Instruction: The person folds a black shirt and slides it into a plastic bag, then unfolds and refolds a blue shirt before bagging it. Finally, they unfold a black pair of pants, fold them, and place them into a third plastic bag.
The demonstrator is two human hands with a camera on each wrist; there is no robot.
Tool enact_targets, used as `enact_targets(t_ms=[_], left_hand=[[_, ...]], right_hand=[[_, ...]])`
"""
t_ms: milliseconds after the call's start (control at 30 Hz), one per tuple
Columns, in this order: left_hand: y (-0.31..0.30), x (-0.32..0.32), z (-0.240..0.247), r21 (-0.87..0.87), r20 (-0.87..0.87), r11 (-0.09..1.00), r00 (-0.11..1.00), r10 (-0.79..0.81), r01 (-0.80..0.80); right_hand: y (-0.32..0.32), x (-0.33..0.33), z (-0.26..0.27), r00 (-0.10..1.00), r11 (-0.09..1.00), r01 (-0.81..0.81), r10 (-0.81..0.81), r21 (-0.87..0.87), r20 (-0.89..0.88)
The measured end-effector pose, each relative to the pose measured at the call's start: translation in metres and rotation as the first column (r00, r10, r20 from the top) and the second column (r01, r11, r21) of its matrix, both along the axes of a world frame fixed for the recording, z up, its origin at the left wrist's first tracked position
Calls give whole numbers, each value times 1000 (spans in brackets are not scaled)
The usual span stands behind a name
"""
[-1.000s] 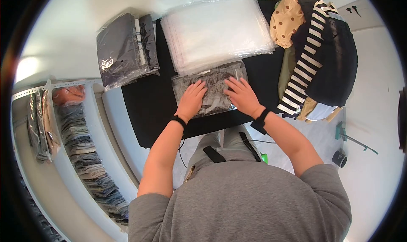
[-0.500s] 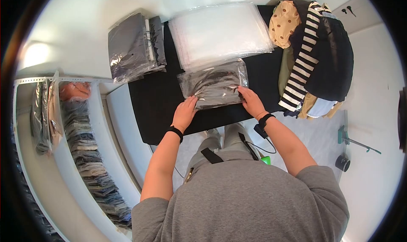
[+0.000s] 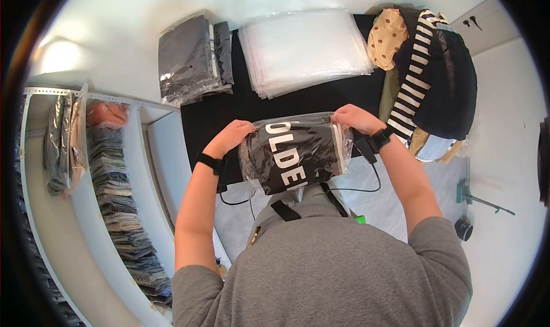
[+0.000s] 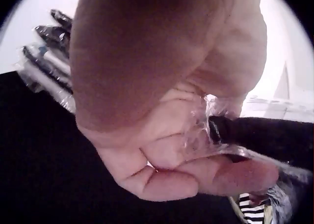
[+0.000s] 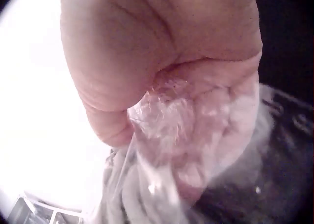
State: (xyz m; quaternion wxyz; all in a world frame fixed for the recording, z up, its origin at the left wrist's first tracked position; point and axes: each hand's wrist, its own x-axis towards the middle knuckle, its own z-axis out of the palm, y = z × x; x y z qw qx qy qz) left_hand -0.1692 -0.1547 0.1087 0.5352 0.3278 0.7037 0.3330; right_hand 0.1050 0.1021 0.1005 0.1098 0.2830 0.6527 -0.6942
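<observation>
Between the two hands hangs a bagged garment [image 3: 298, 155], dark and folded inside a clear plastic bag, with large white letters facing up. It is raised and tilted at the near edge of the black table. My left hand [image 3: 234, 136] grips the bag's upper left corner; in the left wrist view the clear film [image 4: 208, 131] runs between thumb and curled fingers. My right hand [image 3: 360, 119] pinches the upper right corner, and crumpled plastic [image 5: 167, 121] fills its palm in the right wrist view.
A stack of clear bags [image 3: 306, 52] lies at the table's back. Bagged dark clothes [image 3: 186, 58] sit at the back left. Loose garments [image 3: 447, 86], one striped, are heaped on the right. Shelves of packed clothes [image 3: 123, 207] stand left. The black tabletop [image 3: 212, 121] ends near the body.
Both hands went from lying on the bagged garment to holding its upper corners. The bag came up off the table toward the body, and its white-lettered side now shows.
</observation>
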Motion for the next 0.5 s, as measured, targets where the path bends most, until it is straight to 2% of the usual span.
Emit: enact_targets(t_ms=[33, 67, 133, 167, 200, 267, 300, 333, 400, 433, 500], left_hand=[[1, -6, -9, -33, 88, 999, 996, -18, 21], [4, -7, -20, -34, 89, 999, 996, -19, 22], [6, -4, -47, 33, -29, 955, 955, 295, -294], [0, -7, -88, 236, -167, 875, 869, 465, -423], [-7, -8, -105, 233, -164, 876, 871, 463, -421], [-28, 1, -121, 132, -454, 828, 709, 539, -545], [-36, 10, -114, 48, -431, 850, 757, 492, -525], [-43, 19, -114, 57, -484, 851, 731, 481, -521], [-56, 34, -110, 65, -435, 835, 737, 517, -547], [-58, 38, -111, 61, -436, 835, 738, 515, -547], [-60, 43, -115, 9, -148, 761, 752, 642, -648]], right_hand=[[2, -3, -7, 999, 989, 25, -20, -145, 33], [5, -6, -25, 999, 989, 25, -21, -146, 33], [4, -7, -70, 950, 929, 305, -311, -209, 5], [-4, -7, -71, 871, 867, 490, -487, -92, 58], [-6, -3, -75, 870, 865, 493, -489, -91, 62], [-16, 9, -94, 775, 792, 609, -606, 44, 182], [-23, 16, -98, 788, 803, 596, -590, 25, 175], [-30, 21, -99, 788, 803, 596, -589, 22, 180], [-45, 29, -97, 803, 811, 583, -566, -48, 185], [-53, 31, -96, 799, 784, 600, -579, -160, 163], [-66, 27, -86, 801, 773, 599, -573, -209, 174]])
